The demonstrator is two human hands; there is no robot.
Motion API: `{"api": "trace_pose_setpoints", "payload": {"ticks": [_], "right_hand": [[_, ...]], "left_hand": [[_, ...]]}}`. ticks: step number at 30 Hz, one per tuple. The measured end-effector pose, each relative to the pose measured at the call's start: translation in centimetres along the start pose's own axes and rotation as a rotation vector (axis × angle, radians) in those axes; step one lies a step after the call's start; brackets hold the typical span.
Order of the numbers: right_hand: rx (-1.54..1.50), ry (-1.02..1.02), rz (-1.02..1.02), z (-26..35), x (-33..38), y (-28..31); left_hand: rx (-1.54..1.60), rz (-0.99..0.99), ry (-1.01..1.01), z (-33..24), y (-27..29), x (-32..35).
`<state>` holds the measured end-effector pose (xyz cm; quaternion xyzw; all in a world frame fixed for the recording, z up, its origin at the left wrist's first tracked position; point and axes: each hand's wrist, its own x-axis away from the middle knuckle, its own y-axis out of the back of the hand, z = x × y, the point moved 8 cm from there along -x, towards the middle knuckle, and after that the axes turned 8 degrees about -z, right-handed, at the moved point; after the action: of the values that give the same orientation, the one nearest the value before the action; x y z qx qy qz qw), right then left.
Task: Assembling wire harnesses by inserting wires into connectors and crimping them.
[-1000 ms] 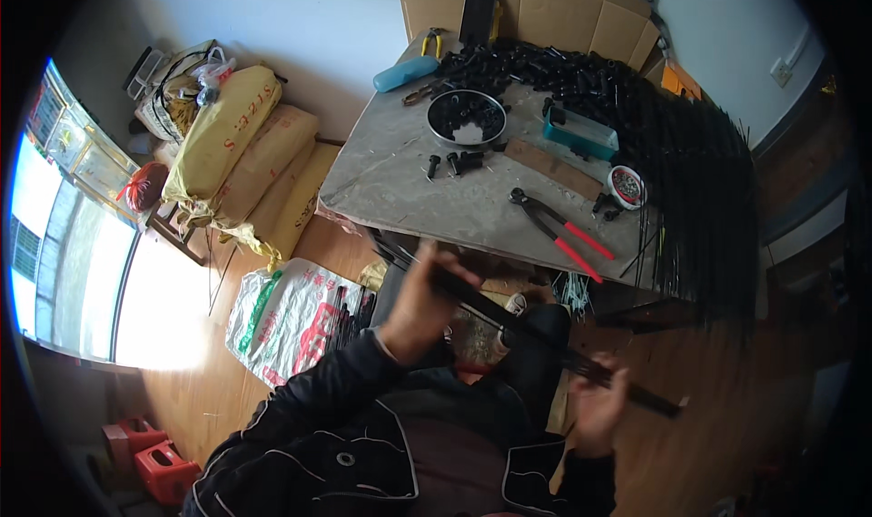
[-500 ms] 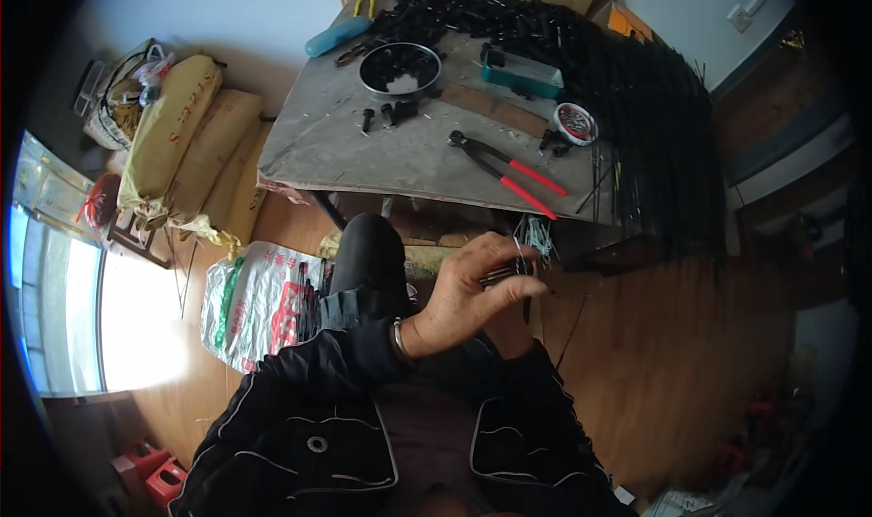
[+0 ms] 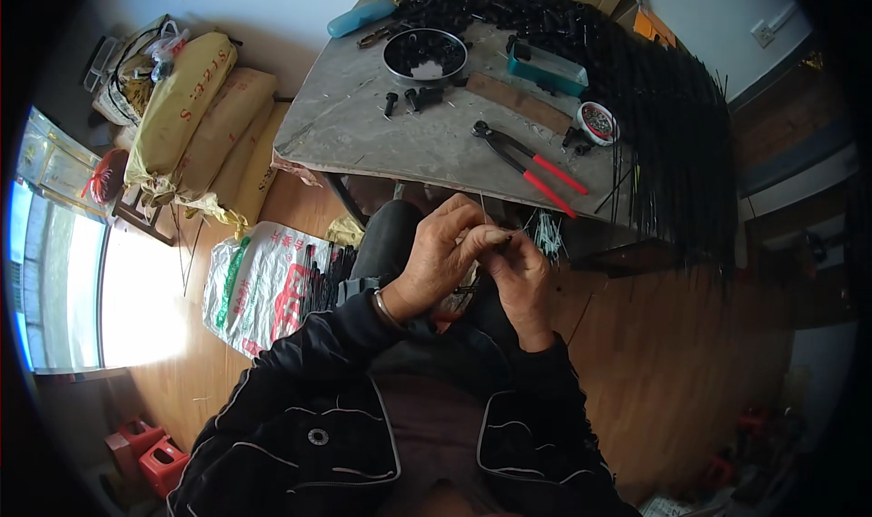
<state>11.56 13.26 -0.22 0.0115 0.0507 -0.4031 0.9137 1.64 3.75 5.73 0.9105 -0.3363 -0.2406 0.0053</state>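
Observation:
Above my lap, just off the table's near edge, my left hand point(image 3: 442, 258) and my right hand point(image 3: 522, 290) meet fingertip to fingertip. Both are closed in a pinch. A thin strand point(image 3: 483, 208) stands up from behind the left fingers, and a little dark piece shows where the fingertips meet; its kind is too small to make out. Dark thin lengths show below the left palm, partly hidden. Behind the right hand a bunch of pale thin ties point(image 3: 549, 236) hangs at the table edge. Pincers with red handles point(image 3: 530, 167) lie on the tabletop nearby.
The grey table point(image 3: 336, 122) carries a round bowl of black parts point(image 3: 393, 61), a teal tray point(image 3: 548, 70), a small round tub point(image 3: 597, 122) and heaped black strands point(image 3: 677, 145). Left are yellow sacks point(image 3: 186, 108) and a plastic bag point(image 3: 263, 285) with black strands.
My right hand has come out from behind the left one, and their fingertips now meet. The left thumb has closed in toward the fingers. The view has shifted slightly.

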Motion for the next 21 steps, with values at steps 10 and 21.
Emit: {"api": "trace_pose_setpoints", "payload": {"ticks": [10,21], "right_hand": [[-0.28,-0.218,0.4,2.8,-0.2,-2.2],[-0.005,0.095,-0.067,4.9,-0.7,-2.6]], "left_hand": [[0.717,0.73,0.359,-0.1,-2.0,-0.3],[0.785,-0.184,0.411,-0.2,-0.7,-0.9]]}}
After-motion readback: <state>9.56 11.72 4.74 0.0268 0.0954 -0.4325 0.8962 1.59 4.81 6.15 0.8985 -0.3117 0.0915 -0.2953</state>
